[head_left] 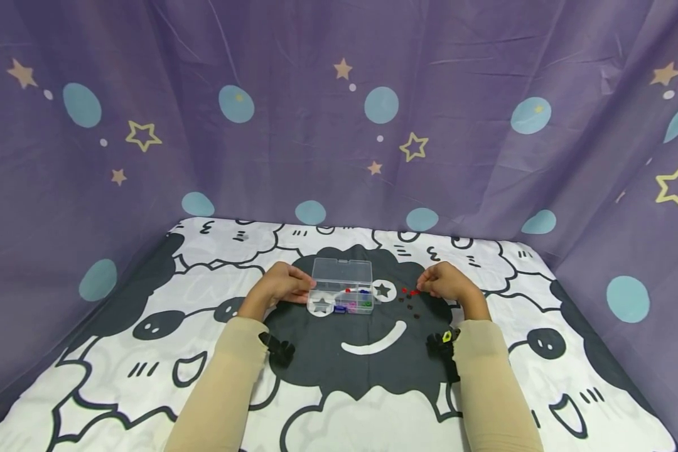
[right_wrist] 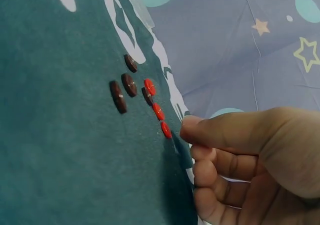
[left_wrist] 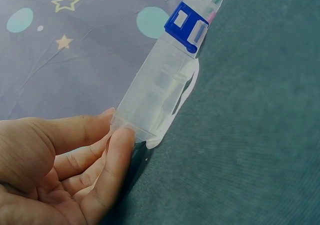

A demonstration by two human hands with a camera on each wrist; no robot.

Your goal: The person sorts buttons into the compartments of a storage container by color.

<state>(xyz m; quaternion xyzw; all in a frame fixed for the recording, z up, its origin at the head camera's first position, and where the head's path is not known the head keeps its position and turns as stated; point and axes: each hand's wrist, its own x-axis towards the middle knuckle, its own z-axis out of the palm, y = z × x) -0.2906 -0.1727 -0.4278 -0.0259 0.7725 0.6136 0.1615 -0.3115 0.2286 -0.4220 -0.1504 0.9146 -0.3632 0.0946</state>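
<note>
A clear plastic compartment box [head_left: 341, 271] stands with its lid raised, small colourful pieces in some compartments. My left hand [head_left: 285, 282] pinches the box's left end between thumb and fingers; the left wrist view shows the grip on its corner and a blue clasp [left_wrist: 187, 27] farther along. Beyond the box's right side, small flat red buttons [right_wrist: 158, 111] and dark brown buttons [right_wrist: 129, 85] lie on the cloth. Next to the red ones is my right hand [right_wrist: 240, 160], fingers bent and thumb tip near the index finger. Nothing shows in its fingers.
A cloth [head_left: 367, 370] with black-and-white cartoon sheep covers the table, its dark face under the box and buttons. Behind and at both sides hangs a purple curtain [head_left: 316, 176] with stars and dots.
</note>
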